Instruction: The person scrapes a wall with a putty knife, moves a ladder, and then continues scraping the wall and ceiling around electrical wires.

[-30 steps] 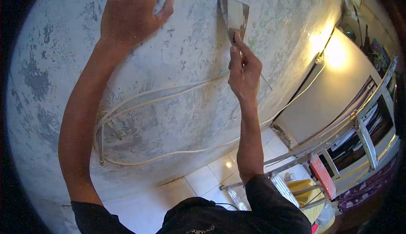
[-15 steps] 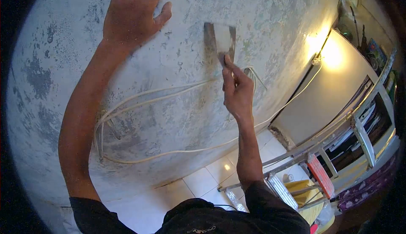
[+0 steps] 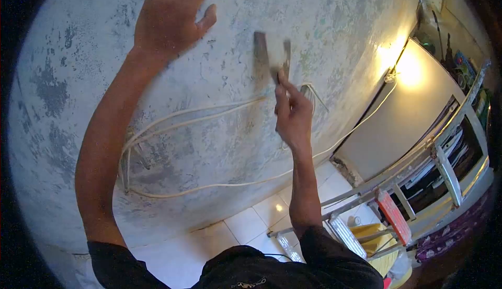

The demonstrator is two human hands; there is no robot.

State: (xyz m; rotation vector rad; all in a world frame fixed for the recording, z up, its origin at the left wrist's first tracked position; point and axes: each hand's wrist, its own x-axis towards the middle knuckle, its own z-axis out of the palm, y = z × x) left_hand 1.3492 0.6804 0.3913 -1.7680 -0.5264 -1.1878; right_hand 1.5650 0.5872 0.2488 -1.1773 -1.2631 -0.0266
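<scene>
My left hand (image 3: 172, 20) lies flat against the patchy grey-white wall (image 3: 209, 148) at the upper left, thumb spread out, fingertips cut off by the top edge. Near the centre, my right hand (image 3: 294, 114) is closed round the handle of a scraper (image 3: 284, 69), index finger stretched up along it. The scraper's wide blade points up at the wall, with dark side edges and a pale middle that blends with the wall. Beneath the hands, white cables (image 3: 193, 112) hang in loops; one end passes close to my right hand.
A metal ladder (image 3: 447, 174) with a red step (image 3: 393, 217) stands at the lower right. Behind it are a pale panel (image 3: 402, 116) and a lit bulb (image 3: 410, 67). White floor tiles (image 3: 246, 226) and a yellow cloth (image 3: 370, 237) lie below.
My left hand appears slightly further right and lower. The scraper blade has shifted slightly down, and its middle looks less distinct. Both hands keep their poses.
</scene>
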